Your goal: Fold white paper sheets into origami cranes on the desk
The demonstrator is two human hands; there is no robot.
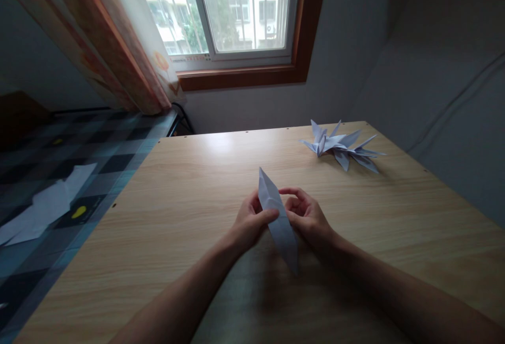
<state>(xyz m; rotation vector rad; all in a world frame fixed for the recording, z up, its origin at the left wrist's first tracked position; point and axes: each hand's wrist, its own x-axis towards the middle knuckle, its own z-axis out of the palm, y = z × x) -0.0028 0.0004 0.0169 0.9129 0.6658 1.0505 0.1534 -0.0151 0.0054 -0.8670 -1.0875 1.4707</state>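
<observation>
A long, narrow folded piece of white paper (278,218) with pointed ends is held upright-tilted over the wooden table (189,212). My left hand (251,222) pinches its left side, thumb across the front. On the paper's right edge my right hand (306,215) is curled, fingers bent around it. Both hands rest near the middle of the table.
Several finished white paper cranes (342,146) lie in a heap at the table's far right. A bed with a checked cover (59,175) and loose white paper sheets (43,204) stands to the left. A window (232,10) and curtain (118,39) are behind.
</observation>
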